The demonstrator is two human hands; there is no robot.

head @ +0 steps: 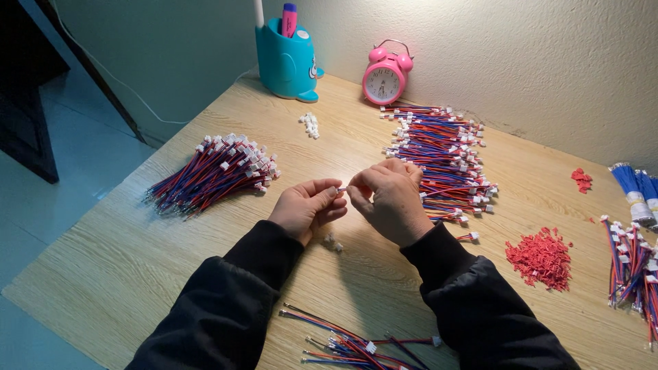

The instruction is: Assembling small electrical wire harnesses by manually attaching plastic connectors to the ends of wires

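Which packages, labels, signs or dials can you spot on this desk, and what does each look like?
Alarm clock: back of the desk by the wall, round, pink, twin bells, white dial.
Pen holder: back left of the clock, teal, animal-shaped, printed face.
Blue wire bundles: right edge, wrapped in pale bands.
No packages or screens.

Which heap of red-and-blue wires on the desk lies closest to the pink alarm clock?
The long heap just right of the hands, stretching up to the pink alarm clock; the fanned bundle at left lies apart from it.
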